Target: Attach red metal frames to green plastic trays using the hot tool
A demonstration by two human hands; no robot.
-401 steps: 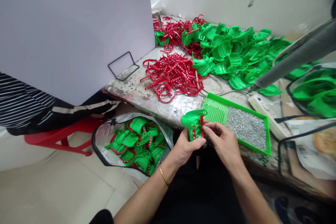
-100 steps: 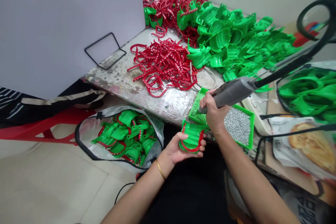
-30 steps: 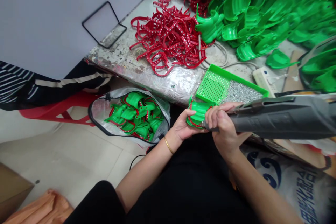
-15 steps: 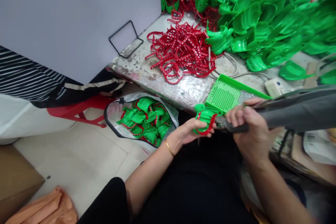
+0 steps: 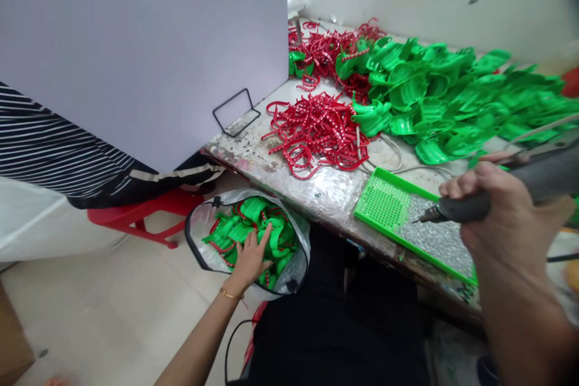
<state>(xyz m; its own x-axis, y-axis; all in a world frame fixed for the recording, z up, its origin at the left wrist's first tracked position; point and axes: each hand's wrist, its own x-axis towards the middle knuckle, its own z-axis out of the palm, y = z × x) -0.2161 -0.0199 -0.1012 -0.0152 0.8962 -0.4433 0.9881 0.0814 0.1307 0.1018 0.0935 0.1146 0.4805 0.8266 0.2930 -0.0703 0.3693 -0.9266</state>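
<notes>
Fingers spread, my left hand (image 5: 250, 259) reaches over an open clear bag (image 5: 196, 235) with a black zip edge. Its fingertips rest on or just above the green plastic pieces with red straps (image 5: 239, 229) inside. My right hand (image 5: 502, 199) is wrapped round a dark grey electric screwdriver (image 5: 465, 210). The screwdriver's tip points left, over a green perforated tray (image 5: 384, 202) on the table. Many small silvery screws (image 5: 434, 244) fill the tray's right part. Whether the tip touches a screw, I cannot tell.
Red dotted straps (image 5: 321, 132) lie heaped on the worn table (image 5: 312, 196), beside a large pile of green plastic shells (image 5: 429, 87). A big pale panel (image 5: 149, 42) stands at left, near a black wire stand (image 5: 237, 113). Someone in striped clothing (image 5: 58, 151) sits on a red stool (image 5: 140, 217).
My left hand has let go of the green piece with its red strap and moved left to the bag. My right hand has carried the screwdriver right, over the screw tray. The view has tilted up.
</notes>
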